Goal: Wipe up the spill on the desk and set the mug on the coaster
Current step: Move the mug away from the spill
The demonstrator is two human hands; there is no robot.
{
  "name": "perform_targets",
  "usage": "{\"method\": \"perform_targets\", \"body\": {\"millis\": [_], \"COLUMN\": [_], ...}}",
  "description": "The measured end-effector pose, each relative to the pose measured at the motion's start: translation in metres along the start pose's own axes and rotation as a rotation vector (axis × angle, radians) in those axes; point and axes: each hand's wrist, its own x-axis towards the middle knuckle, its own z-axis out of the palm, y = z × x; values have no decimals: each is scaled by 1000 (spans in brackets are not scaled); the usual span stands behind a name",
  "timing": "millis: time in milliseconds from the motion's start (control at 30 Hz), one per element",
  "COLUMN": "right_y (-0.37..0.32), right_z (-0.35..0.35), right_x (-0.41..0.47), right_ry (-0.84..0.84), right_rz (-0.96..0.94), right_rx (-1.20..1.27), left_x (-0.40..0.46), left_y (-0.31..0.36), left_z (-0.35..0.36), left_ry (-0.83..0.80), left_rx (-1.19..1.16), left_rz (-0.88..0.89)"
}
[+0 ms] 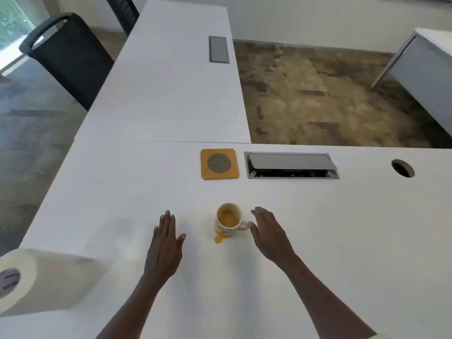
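A white patterned mug (228, 220) holding orange liquid stands upright on the white desk (342, 228), its handle pointing right. A small orange spill (219, 238) lies on the desk at the mug's near left foot. Farther back sits a square orange coaster (219, 163) with a round mesh centre, nothing on it. My left hand (165, 243) hovers flat and open left of the mug, apart from it. My right hand (267, 232) is open just right of the mug, fingers close to the handle, holding nothing.
A paper towel roll (41, 281) lies on its side at the near left edge. A grey cable box (291, 165) with a raised lid sits right of the coaster, a round cable hole (402, 168) beyond it. A second desk extends away, with a black chair (68, 57) on its left.
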Motion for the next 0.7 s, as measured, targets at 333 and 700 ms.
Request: {"method": "perform_targets", "body": {"millis": [333,700], "right_y": [12,14], "right_z": [36,26], "right_x": [2,24], "right_ry": [-114,-393], "right_rz": [35,305], "right_rx": [37,722], "left_x": [-3,-10], "left_y": [-21,-29], "left_z": [39,61], "left_ry": [-87,-77], "left_rx": [13,166], "left_rz": [-93,-76]}}
